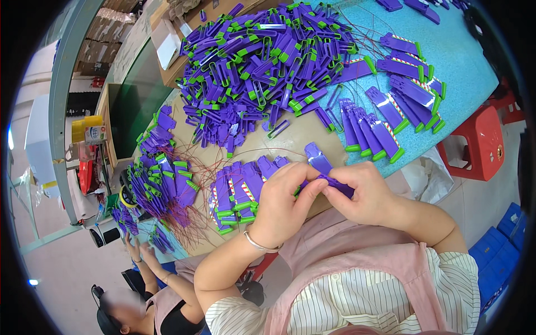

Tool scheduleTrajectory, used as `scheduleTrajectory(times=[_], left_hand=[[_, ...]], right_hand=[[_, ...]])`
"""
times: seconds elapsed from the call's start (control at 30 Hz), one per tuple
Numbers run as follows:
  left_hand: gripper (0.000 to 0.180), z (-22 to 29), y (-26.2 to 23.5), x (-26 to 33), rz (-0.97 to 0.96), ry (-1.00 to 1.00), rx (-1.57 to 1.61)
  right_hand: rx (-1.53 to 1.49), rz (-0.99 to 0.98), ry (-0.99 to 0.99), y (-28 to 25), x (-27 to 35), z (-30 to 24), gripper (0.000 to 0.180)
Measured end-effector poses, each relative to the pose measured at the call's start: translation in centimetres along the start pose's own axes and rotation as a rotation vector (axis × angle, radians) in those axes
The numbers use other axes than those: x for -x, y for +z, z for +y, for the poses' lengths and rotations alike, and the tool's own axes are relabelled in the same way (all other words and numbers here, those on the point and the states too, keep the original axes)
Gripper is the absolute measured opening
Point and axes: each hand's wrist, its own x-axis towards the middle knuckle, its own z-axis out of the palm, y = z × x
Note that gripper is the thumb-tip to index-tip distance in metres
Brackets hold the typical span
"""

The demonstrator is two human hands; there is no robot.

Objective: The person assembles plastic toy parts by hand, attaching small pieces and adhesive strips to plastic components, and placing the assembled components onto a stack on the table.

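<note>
In front of my chest, my left hand [282, 202] and my right hand [367, 192] come together, thumbs and fingertips pinching a flat purple plastic piece [343, 188]. Most of it hides behind the fingers. Just beyond the fingertips shows another purple piece [318, 158]; whether it joins the held one I cannot tell. Beside my left hand lies an overlapping row of purple pieces [241, 184] with green ends, some bearing red-and-white striped strips. Thin red wires trail among them.
A large heap of purple and green parts [268, 61] covers the table's far middle. More finished-looking rows [371, 131] lie on the blue mat [466, 67] at right. Wired bundles [162, 178] sit left, near a co-worker's hands [146, 254]. A red stool [477, 145] stands right.
</note>
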Motion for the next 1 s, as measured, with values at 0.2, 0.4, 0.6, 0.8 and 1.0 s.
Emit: scheduleTrajectory(times=[0.2, 0.4, 0.6, 0.8, 1.0], left_hand=[[0.015, 0.9, -0.8, -1.5, 0.021, -0.177, 0.141], [0.014, -4.3, -1.5, -4.3, 0.190, 0.194, -0.585], [0.020, -5.5, -1.6, -5.8, 0.195, 0.140, -0.769], [0.018, -3.3, -3.0, -4.2, 0.140, -0.144, -0.128], [0.019, -1.0, -1.5, 1.3, 0.121, -0.114, 0.724]], right_hand=[[-0.138, 0.011, 0.048, -2.7, 0.2, -0.7, 0.013], [0.692, 0.311, 0.106, -6.6, 2.5, 1.1, 0.041], [0.292, 0.395, 0.352, -6.1, 2.5, 1.5, 0.057], [0.388, 0.322, 0.021, -6.8, 2.8, 3.8, 0.050], [-0.726, 0.079, 0.323, -3.2, 2.7, -1.8, 0.032]])
